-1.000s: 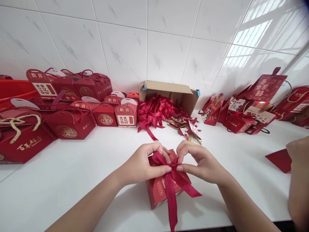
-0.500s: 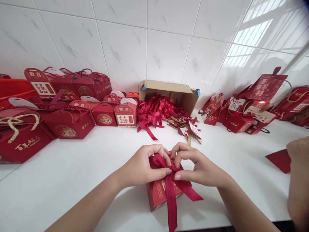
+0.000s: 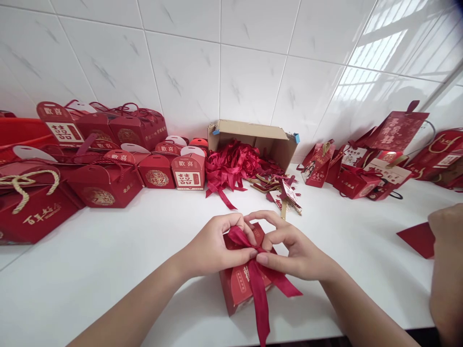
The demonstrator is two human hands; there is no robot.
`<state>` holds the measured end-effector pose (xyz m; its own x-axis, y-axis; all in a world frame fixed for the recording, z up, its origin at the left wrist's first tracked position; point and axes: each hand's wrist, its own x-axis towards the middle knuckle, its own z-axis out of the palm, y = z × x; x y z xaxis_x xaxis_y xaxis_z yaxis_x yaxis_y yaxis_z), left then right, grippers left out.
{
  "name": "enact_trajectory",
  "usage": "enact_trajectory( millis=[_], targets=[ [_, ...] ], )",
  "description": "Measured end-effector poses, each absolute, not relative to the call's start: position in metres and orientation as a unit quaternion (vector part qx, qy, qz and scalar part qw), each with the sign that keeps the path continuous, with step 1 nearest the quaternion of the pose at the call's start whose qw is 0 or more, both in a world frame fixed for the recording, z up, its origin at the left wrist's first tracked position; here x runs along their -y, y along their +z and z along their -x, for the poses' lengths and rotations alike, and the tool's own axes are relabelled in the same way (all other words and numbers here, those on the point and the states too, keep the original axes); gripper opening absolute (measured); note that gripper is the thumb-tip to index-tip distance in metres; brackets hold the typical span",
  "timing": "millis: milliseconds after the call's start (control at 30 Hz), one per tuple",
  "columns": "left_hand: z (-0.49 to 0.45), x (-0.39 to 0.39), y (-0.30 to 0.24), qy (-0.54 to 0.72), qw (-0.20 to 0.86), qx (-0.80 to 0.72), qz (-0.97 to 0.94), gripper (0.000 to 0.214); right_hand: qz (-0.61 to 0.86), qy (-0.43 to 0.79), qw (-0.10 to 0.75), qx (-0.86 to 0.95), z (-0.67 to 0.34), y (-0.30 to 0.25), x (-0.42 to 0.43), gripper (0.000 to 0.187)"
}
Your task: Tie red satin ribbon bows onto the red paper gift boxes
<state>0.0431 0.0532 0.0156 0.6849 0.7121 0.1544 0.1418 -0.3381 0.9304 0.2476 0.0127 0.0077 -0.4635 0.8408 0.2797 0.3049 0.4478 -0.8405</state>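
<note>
A small red gift box (image 3: 233, 289) with gold print sits on the white table in front of me. Across its top runs a dark red satin ribbon (image 3: 259, 301), gathered at the middle, with one loop at the upper left and two tails hanging over the near and right sides. My left hand (image 3: 219, 243) pinches the ribbon by the loop between thumb and fingers. From the other side my right hand (image 3: 289, 248) pinches the ribbon close to the gathered middle, its index finger reaching toward the left hand. The exact crossing of the ribbon is partly hidden by my fingers.
Behind the box a cardboard carton (image 3: 249, 129) lies on its side, spilling red ribbons (image 3: 231, 166) and paper tags (image 3: 287, 193). Finished-looking red boxes (image 3: 104, 183) line the left; more boxes (image 3: 358, 183) stand right. Another person's hand (image 3: 448, 241) holds red card at the right edge.
My right hand has shifted slightly left, its index finger stretching toward my left hand. The box has turned a little, and the near ribbon tail has swung slightly right.
</note>
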Motion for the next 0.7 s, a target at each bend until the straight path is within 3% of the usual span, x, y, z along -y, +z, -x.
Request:
enact_trajectory(
  millis=[167, 333, 533, 700],
  targets=[
    [-0.0451, -0.0548, 0.0162, 0.292, 0.507, -0.264, -0.767, 0.011, 0.376, 0.407, 0.390, 0.735, -0.2488, 0.0057, -0.0152, 0.013],
    [-0.0450, -0.0527, 0.0170, 0.276, 0.522, -0.265, -0.763, 0.012, 0.346, 0.461, 0.384, 0.721, -0.2459, 0.0066, -0.0160, 0.032],
    [-0.0448, -0.0540, 0.0155, 0.288, 0.508, -0.267, -0.766, 0.011, 0.354, 0.455, 0.427, 0.697, -0.2411, 0.0005, -0.0169, 0.014],
    [-0.0453, -0.0536, 0.0145, 0.277, 0.517, -0.264, -0.766, 0.012, 0.330, 0.490, 0.421, 0.689, -0.2408, -0.0019, -0.0179, 0.033]
  ],
)
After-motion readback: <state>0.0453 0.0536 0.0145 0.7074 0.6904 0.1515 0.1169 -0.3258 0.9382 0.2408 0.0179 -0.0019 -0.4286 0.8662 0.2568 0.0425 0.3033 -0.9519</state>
